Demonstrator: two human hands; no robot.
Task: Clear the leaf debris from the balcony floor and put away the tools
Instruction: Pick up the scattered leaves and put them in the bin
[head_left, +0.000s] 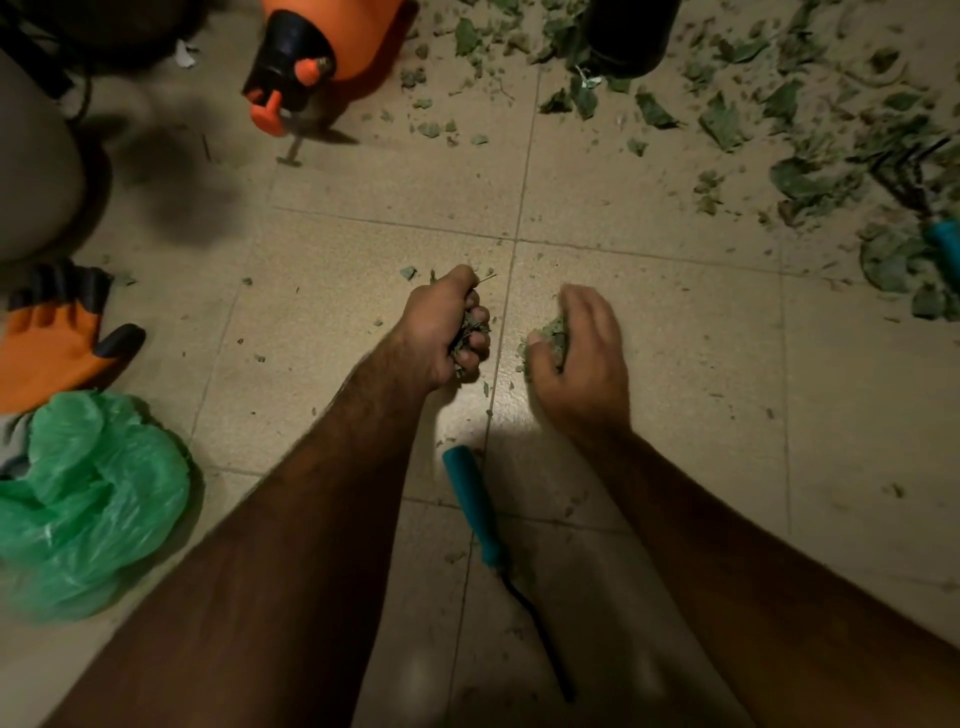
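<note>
On the tiled balcony floor (649, 322), just beyond the unstowed teal-handled tool (475, 506), leaf scraps (467, 335) are being clutched inside the curled fingers of the left hand (441, 325) and right hand (584, 353), while farther beyond it most leaf litter (727, 119) is being left uncollected, so clearing seems barely begun.
</note>
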